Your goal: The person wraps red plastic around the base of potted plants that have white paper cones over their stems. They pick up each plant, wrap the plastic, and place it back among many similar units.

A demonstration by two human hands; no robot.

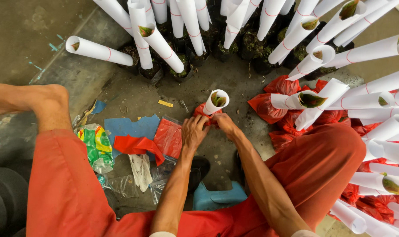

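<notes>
- left hand point(193, 133): forearm reaching forward between the knees, fingers curled down, knuckles up
- right hand point(225, 123): fingers bent inward, nearly touching the left

We logged one paper-wrapped seedling point(215, 102), white tube tilted, base in red plastic bag point(202, 111), on concrete between both hands.

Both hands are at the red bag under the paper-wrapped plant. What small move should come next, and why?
Probably gather the red bag tighter around the base of the paper tube. The left hand and right hand both pinch it low, and its red plastic looks bunched and loose.
</notes>
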